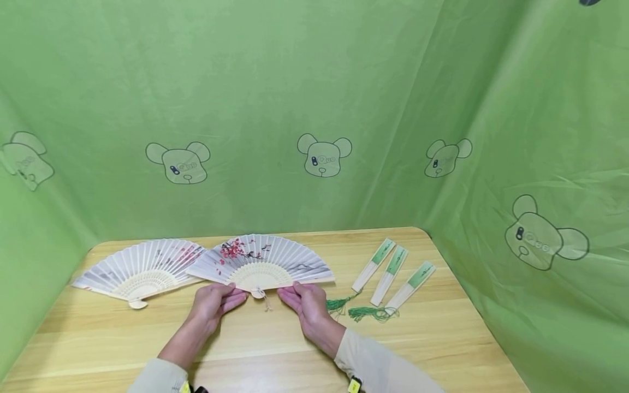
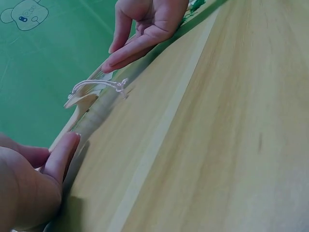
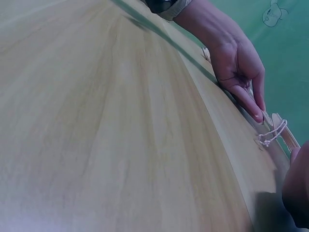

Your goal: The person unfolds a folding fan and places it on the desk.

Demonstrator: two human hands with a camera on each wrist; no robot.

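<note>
Spread wide between my two hands is a folding fan (image 1: 295, 256) with pale leaf, red blossoms and a pierced cream rib section. My left hand (image 1: 213, 305) pinches its lower left edge between thumb and fingers. On the other side, my right hand (image 1: 307, 308) pinches the lower right edge the same way. A whitish cord loop (image 2: 99, 83) hangs from the fan's pivot between the hands, in both wrist views. A second spread fan (image 1: 142, 267) lies to the left, its right end overlapped by the held one.
Three folded fans (image 1: 393, 273) with green upper parts and pale sticks lie on the right of the wooden table (image 1: 265, 355). Green tassels (image 1: 366, 313) trail from them toward my right hand. Green curtains (image 1: 255, 196) with bear-head outlines stand behind and at both sides.
</note>
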